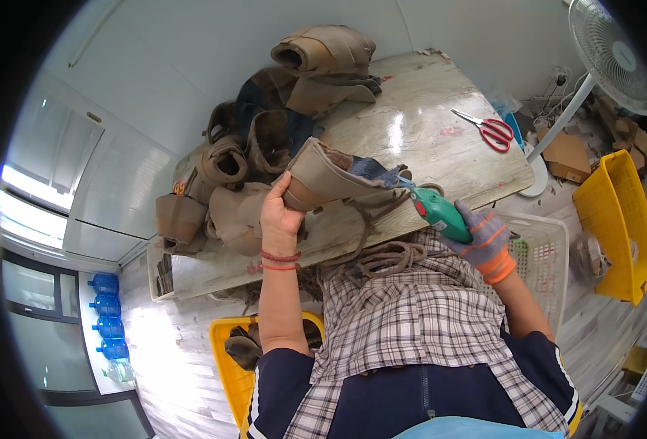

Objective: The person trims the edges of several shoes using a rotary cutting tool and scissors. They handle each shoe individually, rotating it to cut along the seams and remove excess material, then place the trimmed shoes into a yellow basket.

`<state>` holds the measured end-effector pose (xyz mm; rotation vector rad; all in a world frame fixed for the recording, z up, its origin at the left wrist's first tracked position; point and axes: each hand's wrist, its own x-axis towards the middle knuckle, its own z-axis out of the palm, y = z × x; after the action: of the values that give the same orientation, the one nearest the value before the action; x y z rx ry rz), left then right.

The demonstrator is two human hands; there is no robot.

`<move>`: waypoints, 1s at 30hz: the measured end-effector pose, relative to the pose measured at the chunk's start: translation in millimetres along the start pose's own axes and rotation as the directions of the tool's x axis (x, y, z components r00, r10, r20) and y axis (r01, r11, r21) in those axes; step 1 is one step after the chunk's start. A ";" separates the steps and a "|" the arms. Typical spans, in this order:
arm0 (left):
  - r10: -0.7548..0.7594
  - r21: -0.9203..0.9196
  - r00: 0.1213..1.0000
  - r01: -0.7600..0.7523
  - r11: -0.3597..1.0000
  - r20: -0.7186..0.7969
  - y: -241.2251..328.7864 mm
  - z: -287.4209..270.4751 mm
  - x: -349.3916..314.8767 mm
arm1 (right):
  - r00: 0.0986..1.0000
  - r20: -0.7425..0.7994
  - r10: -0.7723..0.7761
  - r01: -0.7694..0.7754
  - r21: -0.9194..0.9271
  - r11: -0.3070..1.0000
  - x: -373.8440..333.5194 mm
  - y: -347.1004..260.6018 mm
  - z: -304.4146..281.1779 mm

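Observation:
My bare left hand (282, 209), with red cords at the wrist, grips a tan fleece-lined piece (320, 175) shaped like a boot upper. Brown fleece shows inside it, and a frayed dark blue edge (373, 170) sticks out on its right. My right hand (479, 238), in a grey and orange glove, is closed round a green handheld electric cutter (440, 213). The cutter's tip meets or nearly meets the frayed edge; exact contact cannot be made out. Brownish trimmed strips (393, 257) lie over my checked apron (404, 314) and along the table's near edge.
Several similar tan pieces (225, 162) are heaped on the table (426, 95)'s left side. Red-handled scissors (494, 133) lie to the right. A white basket (550, 252), yellow crates (620, 227) and a standing fan (583, 88) are on the right; another yellow crate (225, 358) stands lower left.

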<state>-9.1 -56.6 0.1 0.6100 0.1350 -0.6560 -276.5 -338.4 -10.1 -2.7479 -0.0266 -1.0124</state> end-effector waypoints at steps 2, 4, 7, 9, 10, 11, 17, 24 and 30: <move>-0.026 -0.044 1.000 0.027 0.999 0.016 3.3 -4.2 -1.8 | 0.999 -0.015 -0.049 0.048 -0.011 0.999 5.7 0.0 0.6; -0.045 -0.066 0.999 0.045 0.997 0.008 2.9 -4.9 -3.2 | 0.998 0.012 -0.061 0.061 -0.006 0.998 7.2 1.9 0.9; -0.047 -0.063 0.998 0.044 0.997 -0.045 -1.6 -0.2 -5.1 | 0.997 0.035 -0.068 0.069 -0.016 0.997 9.0 0.9 -2.5; -0.033 -0.053 0.996 0.029 0.998 -0.082 -5.8 3.2 -5.8 | 0.997 0.036 -0.069 0.070 -0.018 0.997 9.5 -0.1 -3.6; -0.042 -0.054 0.995 0.037 0.998 -0.085 -8.0 4.4 -5.6 | 0.997 0.033 -0.068 0.069 -0.017 0.997 9.0 0.3 -4.0; -0.050 -0.056 0.995 0.046 0.997 -0.089 -10.3 5.1 -5.6 | 0.997 0.030 -0.068 0.068 -0.016 0.998 8.6 0.7 -4.8; -0.081 -0.104 0.996 0.078 0.991 -0.033 -27.9 18.5 -10.1 | 0.999 -0.003 -0.042 0.042 0.018 0.999 15.7 -8.2 -9.0; 0.018 -0.131 0.989 0.001 0.991 0.144 -50.0 41.6 -27.1 | 0.996 -0.082 -0.037 0.044 0.095 0.994 23.4 -9.7 -4.9; 0.260 0.012 0.923 -0.274 0.962 0.285 -72.3 42.6 -35.4 | 0.992 0.036 0.123 -0.128 0.267 0.955 33.3 -23.4 -9.4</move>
<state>-84.0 -107.4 10.4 0.5655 -0.2296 -0.4751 -259.3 -319.4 22.8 -2.4782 0.0073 -0.8780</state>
